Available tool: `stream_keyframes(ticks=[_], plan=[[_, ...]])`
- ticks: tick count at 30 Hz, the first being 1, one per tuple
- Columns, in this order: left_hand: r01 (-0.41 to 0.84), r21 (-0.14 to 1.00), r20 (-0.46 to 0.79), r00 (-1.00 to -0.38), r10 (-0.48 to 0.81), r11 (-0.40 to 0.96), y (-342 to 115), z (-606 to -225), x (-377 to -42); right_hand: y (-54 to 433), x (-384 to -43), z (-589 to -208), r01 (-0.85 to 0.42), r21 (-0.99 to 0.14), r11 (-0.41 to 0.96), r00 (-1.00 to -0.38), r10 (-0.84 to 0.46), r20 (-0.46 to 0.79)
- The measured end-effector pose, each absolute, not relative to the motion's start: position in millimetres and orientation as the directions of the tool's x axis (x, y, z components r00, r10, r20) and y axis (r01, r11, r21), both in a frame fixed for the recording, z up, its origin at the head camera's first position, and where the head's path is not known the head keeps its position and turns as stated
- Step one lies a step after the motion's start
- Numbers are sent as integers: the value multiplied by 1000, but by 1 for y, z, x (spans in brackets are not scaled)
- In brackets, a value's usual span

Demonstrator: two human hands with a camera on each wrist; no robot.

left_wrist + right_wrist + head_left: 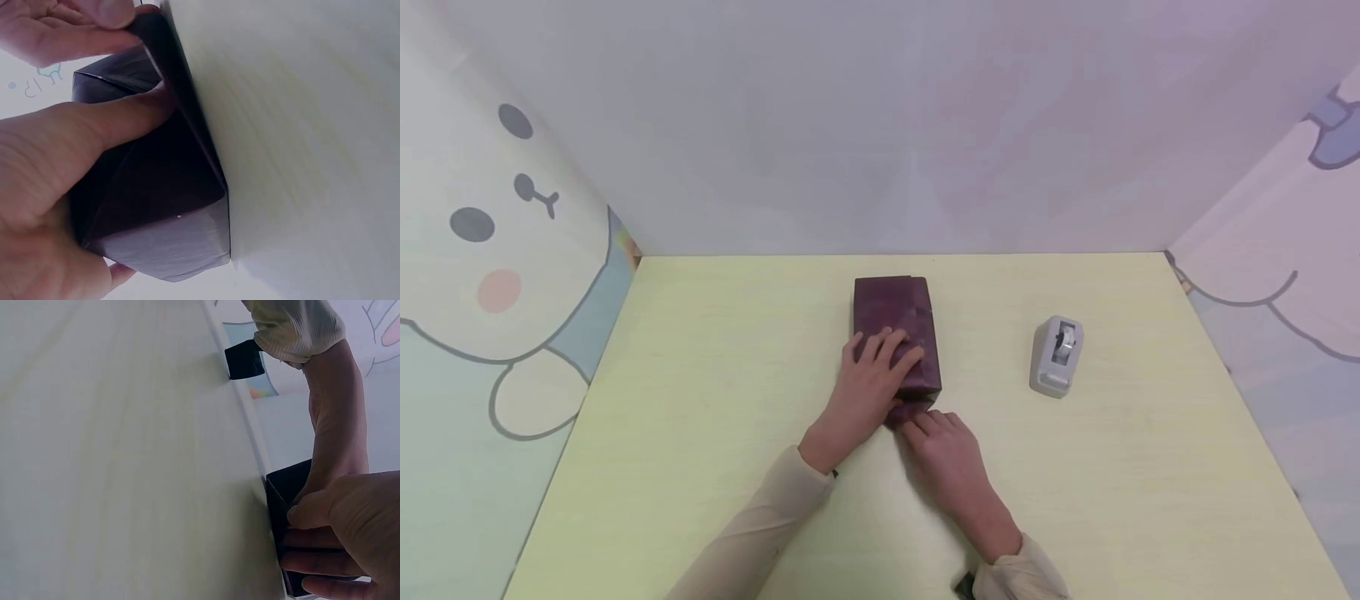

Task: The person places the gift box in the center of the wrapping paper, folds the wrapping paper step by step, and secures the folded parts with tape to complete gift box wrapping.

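Note:
A box wrapped in dark purple paper (891, 298) lies lengthwise on the table, its near end folded but loose. My left hand (861, 396) holds the box from above, fingers spread and bent over its top. In the left wrist view, the left thumb (128, 117) presses into the near end, behind a folded paper flap (195, 134). At that end my right hand (951, 458) pinches the flap's edge between thumb and fingers. The right wrist view shows the right hand (365, 519) against the dark paper, partly covering it.
A grey tape dispenser (1054, 358) with a roll in it stands on the pale yellow table (715, 350), to the right of the box. Cloth panels with cartoon animals (497, 250) rise at the sides, and a plain panel (880, 125) stands behind.

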State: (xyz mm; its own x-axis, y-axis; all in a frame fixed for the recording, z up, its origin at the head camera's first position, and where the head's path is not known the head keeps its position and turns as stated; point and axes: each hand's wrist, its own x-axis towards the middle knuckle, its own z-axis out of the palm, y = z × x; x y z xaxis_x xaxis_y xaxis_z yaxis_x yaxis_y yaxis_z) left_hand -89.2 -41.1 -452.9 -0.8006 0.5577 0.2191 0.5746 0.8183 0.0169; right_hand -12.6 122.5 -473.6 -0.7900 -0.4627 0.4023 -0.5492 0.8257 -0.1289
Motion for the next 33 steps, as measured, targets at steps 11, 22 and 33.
stream_keyframes(ticks=[11, 22, 33], plan=[[588, 24, 168, -799, 577, 808, -45, -447, -92, 119, -9, -476, -527, -187, 829, -786, -392, 478], [678, 330, 79, -714, 696, 657, -73, -435, -102, 122, -12, -474, -522, -215, 825, -774, -353, 526], [689, 338, 92, -703, 705, 642, -77, -441, -103, 121, -20, -464, -535, -173, 827, -750, -370, 548]])
